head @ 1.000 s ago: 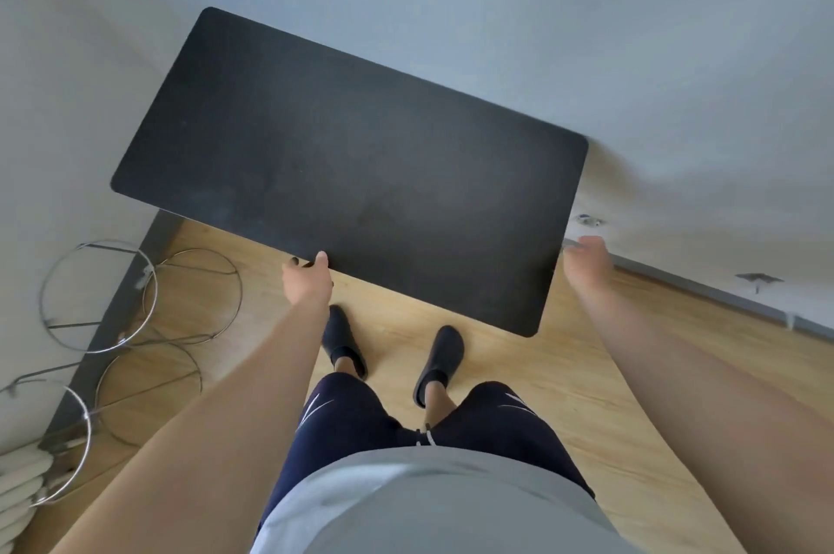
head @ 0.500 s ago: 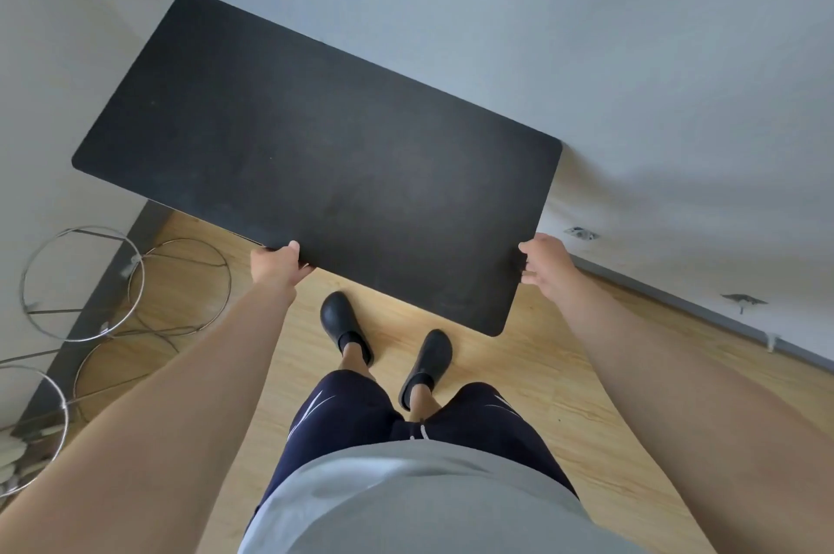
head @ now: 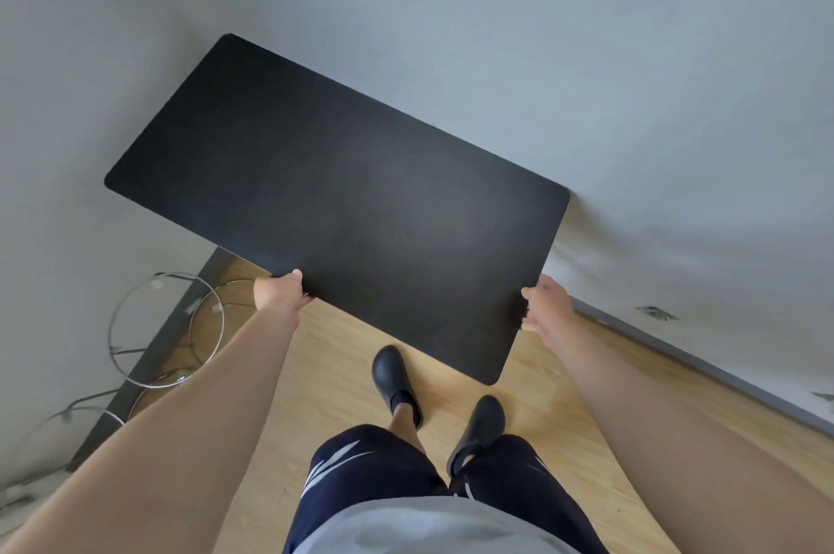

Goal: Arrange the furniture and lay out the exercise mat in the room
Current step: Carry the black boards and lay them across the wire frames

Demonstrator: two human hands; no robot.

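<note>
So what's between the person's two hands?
The near edge of the black tabletop spans from the left hand to the right hand, seen in the head view.

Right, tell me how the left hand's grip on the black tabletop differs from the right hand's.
The left hand grips the black tabletop on its long near edge, with a digit showing on the top face; the right hand holds the short end edge near the corner, fingers spread along the side. The left hand is partly tucked under the board; the right hand sits beside it. Both hands are on the same board, arms outstretched.
</note>
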